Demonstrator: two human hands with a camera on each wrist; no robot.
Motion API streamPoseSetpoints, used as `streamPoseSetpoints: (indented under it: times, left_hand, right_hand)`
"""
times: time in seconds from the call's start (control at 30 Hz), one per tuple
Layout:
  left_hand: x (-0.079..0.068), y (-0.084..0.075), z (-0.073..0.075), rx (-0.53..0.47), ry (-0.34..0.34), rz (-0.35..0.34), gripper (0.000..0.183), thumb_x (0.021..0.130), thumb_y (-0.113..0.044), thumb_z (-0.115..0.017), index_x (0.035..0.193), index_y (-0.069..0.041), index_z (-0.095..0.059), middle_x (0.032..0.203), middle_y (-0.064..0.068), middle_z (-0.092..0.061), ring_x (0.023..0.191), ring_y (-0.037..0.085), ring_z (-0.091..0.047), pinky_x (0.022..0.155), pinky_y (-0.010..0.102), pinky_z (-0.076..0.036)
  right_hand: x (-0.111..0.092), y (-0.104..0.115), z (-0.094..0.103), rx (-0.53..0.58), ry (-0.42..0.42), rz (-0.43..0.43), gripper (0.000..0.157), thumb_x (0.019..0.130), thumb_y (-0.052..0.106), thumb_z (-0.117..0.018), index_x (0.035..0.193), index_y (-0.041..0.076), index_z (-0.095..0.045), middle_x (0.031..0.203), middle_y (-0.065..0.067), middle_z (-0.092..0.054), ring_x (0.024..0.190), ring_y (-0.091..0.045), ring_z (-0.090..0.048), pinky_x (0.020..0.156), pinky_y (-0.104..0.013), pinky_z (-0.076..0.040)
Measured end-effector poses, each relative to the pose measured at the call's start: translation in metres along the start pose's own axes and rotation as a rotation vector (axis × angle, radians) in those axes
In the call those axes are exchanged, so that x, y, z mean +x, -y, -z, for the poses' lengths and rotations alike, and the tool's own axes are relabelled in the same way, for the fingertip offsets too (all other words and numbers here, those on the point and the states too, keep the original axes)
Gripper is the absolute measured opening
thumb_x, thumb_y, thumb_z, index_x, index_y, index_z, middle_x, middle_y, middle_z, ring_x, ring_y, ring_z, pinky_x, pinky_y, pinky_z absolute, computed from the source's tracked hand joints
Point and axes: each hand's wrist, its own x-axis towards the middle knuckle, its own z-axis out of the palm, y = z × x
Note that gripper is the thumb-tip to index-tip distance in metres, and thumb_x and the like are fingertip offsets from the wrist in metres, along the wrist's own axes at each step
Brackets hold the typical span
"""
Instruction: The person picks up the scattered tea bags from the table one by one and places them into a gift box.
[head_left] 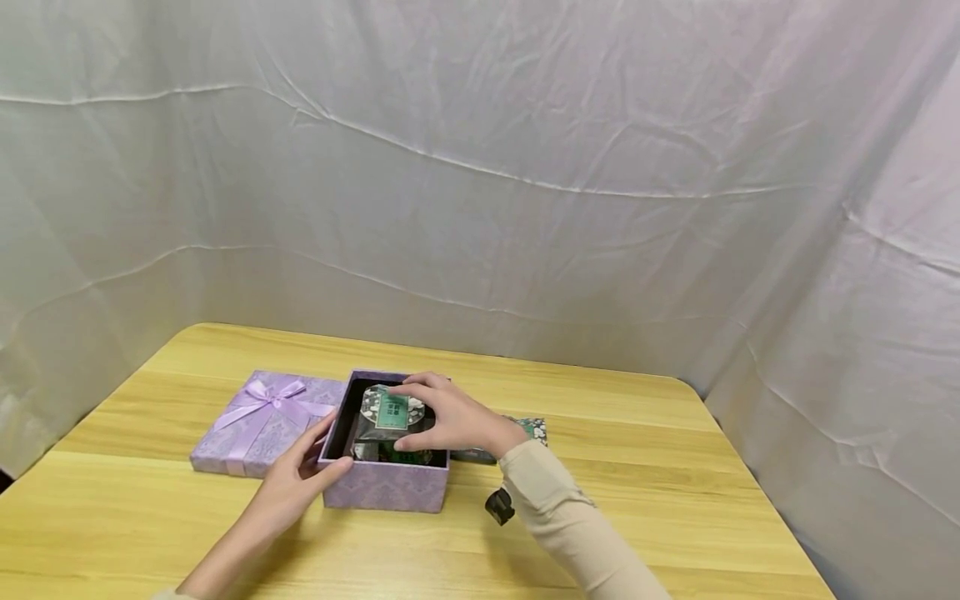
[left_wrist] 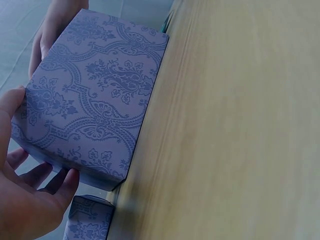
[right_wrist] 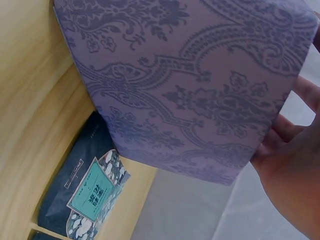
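Observation:
A lilac patterned gift box (head_left: 386, 487) stands uncovered on the table, its inside dark. At its left front corner my left hand (head_left: 300, 477) holds the wall, thumb on the front rim and fingers along the left side. Over the opening, my right hand (head_left: 457, 421) grips a dark packet (head_left: 372, 427) with a green label and floral print, fingers at its far edge and thumb at its near edge. Beneath that packet, more packaging (head_left: 366, 452) shows inside the box. In both wrist views the box walls hide its contents.
Left of the box lies its lilac lid (head_left: 247, 417) with a ribbon bow. Another dark floral packet (right_wrist: 92, 187) lies on the table to the right, partly behind my right wrist. A black device (head_left: 499, 506) hangs under that wrist. Pale cloth (head_left: 480, 250) hangs behind the table.

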Motion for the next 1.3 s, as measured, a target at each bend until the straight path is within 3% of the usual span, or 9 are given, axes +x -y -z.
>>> streamPoseSetpoints:
  times: [0.47, 0.93, 1.3]
  left_hand:
    - [0.0, -0.001, 0.001, 0.028, 0.007, 0.003, 0.068, 0.094, -0.019, -0.065, 0.152, -0.009, -0.031, 0.145, 0.028, -0.038, 0.121, 0.041, -0.05, 0.088, 0.014, -0.042]
    - [-0.001, -0.001, 0.001, 0.03, 0.01, 0.003, 0.068, 0.094, -0.019, -0.065, 0.152, -0.009, -0.03, 0.145, 0.029, -0.038, 0.122, 0.042, -0.049, 0.088, 0.013, -0.042]
    - [-0.001, 0.0, -0.001, 0.039, -0.009, -0.023, 0.067, 0.093, -0.017, -0.066, 0.151, -0.007, -0.033, 0.142, 0.029, -0.042, 0.119, 0.042, -0.051, 0.088, 0.014, -0.041]
  right_hand:
    - [0.001, 0.005, -0.008, -0.032, 0.032, -0.006, 0.07, 0.085, 0.047, -0.071, 0.146, 0.026, -0.044, 0.147, -0.004, -0.036, 0.134, -0.018, -0.033, 0.104, -0.039, -0.039]
    - [0.004, 0.006, -0.015, -0.211, 0.045, 0.048, 0.066, 0.085, 0.041, -0.073, 0.143, 0.022, -0.049, 0.143, -0.006, -0.043, 0.13, -0.021, -0.039, 0.105, -0.037, -0.037]
    - [0.004, 0.007, -0.016, -0.292, 0.061, 0.059, 0.065, 0.086, 0.04, -0.072, 0.143, 0.02, -0.049, 0.146, -0.006, -0.042, 0.133, -0.022, -0.037, 0.108, -0.039, -0.033]
